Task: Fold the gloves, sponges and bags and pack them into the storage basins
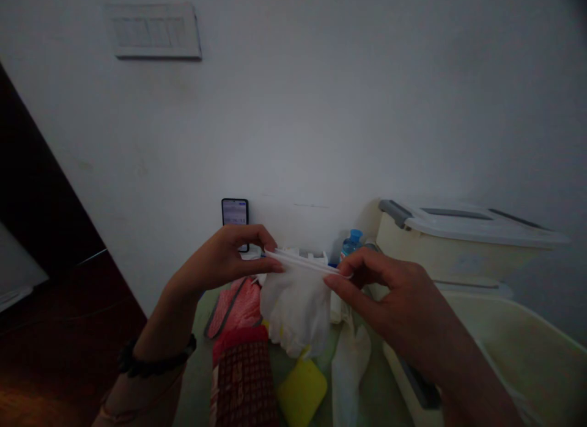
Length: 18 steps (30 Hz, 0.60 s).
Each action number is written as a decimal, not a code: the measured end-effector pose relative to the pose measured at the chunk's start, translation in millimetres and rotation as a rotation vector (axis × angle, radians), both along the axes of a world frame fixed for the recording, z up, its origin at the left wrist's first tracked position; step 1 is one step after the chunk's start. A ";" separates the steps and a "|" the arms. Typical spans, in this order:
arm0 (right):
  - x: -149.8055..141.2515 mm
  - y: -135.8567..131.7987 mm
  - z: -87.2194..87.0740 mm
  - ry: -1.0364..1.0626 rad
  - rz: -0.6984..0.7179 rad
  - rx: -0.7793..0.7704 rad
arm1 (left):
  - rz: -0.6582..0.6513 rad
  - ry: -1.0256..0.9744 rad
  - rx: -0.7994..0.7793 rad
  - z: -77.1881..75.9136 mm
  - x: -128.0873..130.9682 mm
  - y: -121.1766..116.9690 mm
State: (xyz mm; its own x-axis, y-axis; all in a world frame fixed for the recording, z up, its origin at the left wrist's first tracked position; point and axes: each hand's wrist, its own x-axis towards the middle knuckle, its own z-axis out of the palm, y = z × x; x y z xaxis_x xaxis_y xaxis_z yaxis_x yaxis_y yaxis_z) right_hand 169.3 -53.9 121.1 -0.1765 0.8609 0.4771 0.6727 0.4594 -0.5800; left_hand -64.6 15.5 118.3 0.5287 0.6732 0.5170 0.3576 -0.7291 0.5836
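My left hand (232, 256) pinches the left end of a rim on a thin white fabric pouch (298, 308) between thumb and fingers. At the rim's other end my right hand (389, 286) has a similar pinch. The rim is stretched fairly straight between them and looks doubled. Below it the soft body hangs down with a wavy lower edge; its exact kind is unclear. Behind and under it lie a pink cloth (236, 308) with a grey edge, a dark red checked item (243, 378), a yellow square piece (302, 390) and a limp white item (351, 366).
Against the wall leans a phone (235, 211), partly behind my left hand. A blue-capped bottle (351, 242) stands behind my right hand. To the right are a lidded cream storage box (458, 252) and an open cream bin (518, 311). All rest by a greenish tabletop (378, 396).
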 end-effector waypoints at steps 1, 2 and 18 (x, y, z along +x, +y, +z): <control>0.2 0.1 0.2 -0.007 -0.001 0.014 | 0.002 -0.018 0.007 -0.3 0.4 0.5; 0.2 0.4 0.2 -0.014 -0.002 0.023 | 0.004 -0.035 0.014 -0.6 0.9 0.8; -3.5 3.8 -3.3 0.048 -0.040 0.103 | -0.054 -0.062 -0.046 0.9 10.9 -2.7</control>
State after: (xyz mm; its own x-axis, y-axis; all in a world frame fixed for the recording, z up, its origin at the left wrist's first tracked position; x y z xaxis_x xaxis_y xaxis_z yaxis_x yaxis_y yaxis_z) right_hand 165.8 -50.2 117.8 -0.1175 0.8126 0.5709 0.6643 0.4916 -0.5630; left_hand -53.7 12.9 119.2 0.5327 0.6685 0.5190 0.2810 -0.7181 0.6367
